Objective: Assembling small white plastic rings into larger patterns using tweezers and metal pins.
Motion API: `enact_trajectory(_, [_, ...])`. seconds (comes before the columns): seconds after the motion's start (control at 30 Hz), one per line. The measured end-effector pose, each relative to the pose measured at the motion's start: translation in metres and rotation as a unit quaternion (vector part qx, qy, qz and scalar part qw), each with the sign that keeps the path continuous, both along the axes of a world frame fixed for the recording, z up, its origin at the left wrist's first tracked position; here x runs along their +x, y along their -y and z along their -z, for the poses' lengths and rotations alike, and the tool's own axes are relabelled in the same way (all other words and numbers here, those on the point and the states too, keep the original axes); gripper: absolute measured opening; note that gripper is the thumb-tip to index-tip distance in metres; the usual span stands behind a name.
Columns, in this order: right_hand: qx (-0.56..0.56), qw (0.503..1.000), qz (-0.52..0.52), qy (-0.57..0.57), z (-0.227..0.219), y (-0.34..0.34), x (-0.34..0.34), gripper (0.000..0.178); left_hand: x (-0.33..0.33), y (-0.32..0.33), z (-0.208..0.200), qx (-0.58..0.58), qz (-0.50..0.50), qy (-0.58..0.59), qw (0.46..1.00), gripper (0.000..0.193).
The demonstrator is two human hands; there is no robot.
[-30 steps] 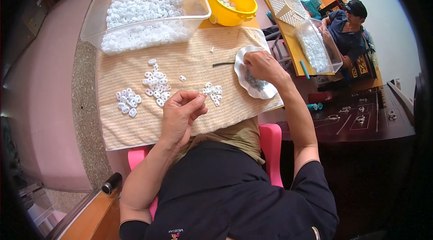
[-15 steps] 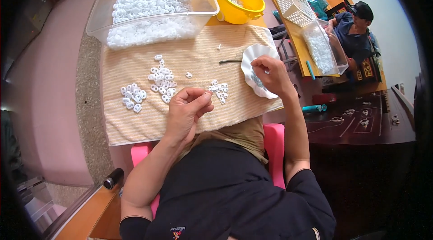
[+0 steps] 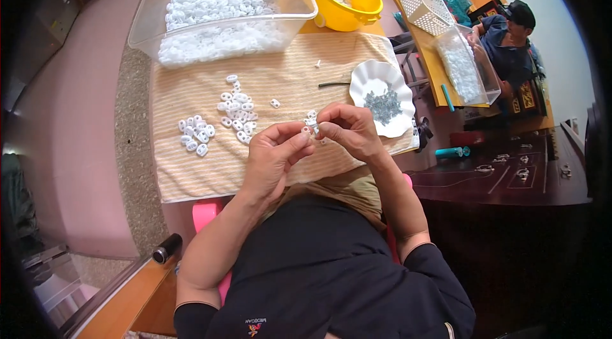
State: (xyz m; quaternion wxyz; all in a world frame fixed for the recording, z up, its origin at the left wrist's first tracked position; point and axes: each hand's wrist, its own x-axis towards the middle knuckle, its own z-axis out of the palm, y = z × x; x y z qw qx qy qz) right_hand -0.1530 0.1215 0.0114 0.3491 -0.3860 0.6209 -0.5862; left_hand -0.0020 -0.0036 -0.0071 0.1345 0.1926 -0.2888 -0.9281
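Observation:
Above the striped towel [image 3: 182,93], my left hand [image 3: 271,154] pinches a small white plastic piece [image 3: 306,129] between thumb and forefinger. My right hand [image 3: 354,132] meets it there, thumb and forefinger pressed together at the piece; anything in that pinch is too small to make out. Just beyond the fingers lies a small group of white pieces [image 3: 312,115], partly hidden by my hands. Two-holed white oval pieces form a middle pile [image 3: 237,109] and a left pile [image 3: 196,135], with a single piece [image 3: 275,103] apart. On the right, a wavy-rimmed white plate [image 3: 362,73] holds small grey bits [image 3: 385,107].
A clear bin [image 3: 140,36] of white pieces and a yellow tub [image 3: 357,17] stand at the far edge. A thin black stick [image 3: 333,85] lies by the plate. At another table on the right, a person [image 3: 507,43] sits by a clear bin [image 3: 489,81].
My right hand has moved from over the plate leftward and nearer, and now meets my left hand. The plate's grey bits are uncovered. The whole view has shifted slightly.

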Motion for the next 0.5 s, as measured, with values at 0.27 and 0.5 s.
enact_trajectory(0.27, [-0.007, 0.999, -0.02, 0.031, 0.0064, -0.0004, 0.0057, 0.012, 0.0006, -0.0002, -0.0021, 0.011, 0.002, 0.0, 1.0, 0.019])
enact_trajectory(0.5, [-0.005, 1.0, -0.021, 0.02, 0.0056, 0.0, 0.0091, 0.01, 0.0001, -0.0005, -0.0005, 0.01, 0.003, 0.001, 1.0, 0.018])
